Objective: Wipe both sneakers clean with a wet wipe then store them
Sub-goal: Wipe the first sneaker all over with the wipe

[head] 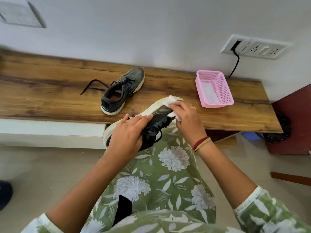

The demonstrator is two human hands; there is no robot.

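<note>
Meanwhile, left hand [129, 132] grips the tilted sneaker [151, 118]; right hand [186, 115] — pinching the wet wipe [170, 101] — presses its toe.

Pink basket [225, 91], dark grey sneakers [122, 91], green floral dress [168, 174].

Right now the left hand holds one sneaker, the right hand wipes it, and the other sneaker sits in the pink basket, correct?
The other sneaker is not in the pink basket; it stands on the wooden bench, left of the basket and apart from it, as the head view shows. The left hand does hold one sneaker while the right hand wipes it with a wet wipe.
</note>
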